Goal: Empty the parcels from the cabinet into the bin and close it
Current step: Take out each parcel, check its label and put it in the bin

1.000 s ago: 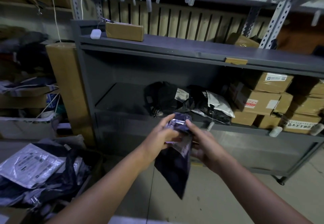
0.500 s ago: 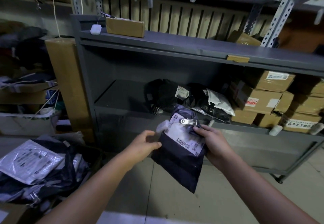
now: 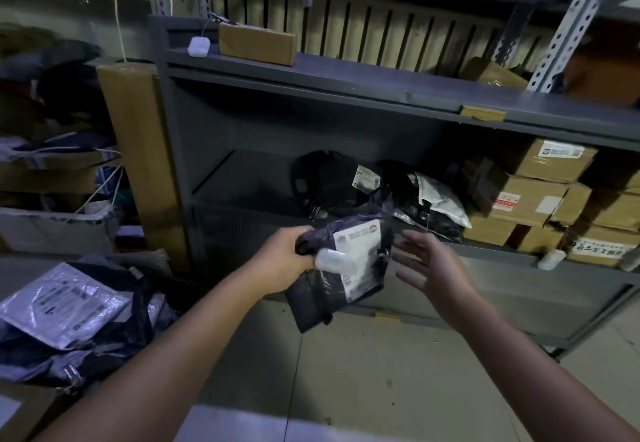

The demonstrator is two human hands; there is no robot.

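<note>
Parcel (image 3: 349, 268), a dark poly mailer with a white label, hangs before the cabinet (image 3: 311, 74) shelf, its upper corner gripped by the left hand (image 3: 287, 258). The right hand (image 3: 429, 265) is spread open just beside it, holding nothing. Best swing it left one-handed and drop it over the heap of mailers (image 3: 69, 317), likely the bin. Black bags (image 3: 329, 182) and cardboard boxes (image 3: 530, 199) sit shelved above a pale floor (image 3: 381, 372).
</note>
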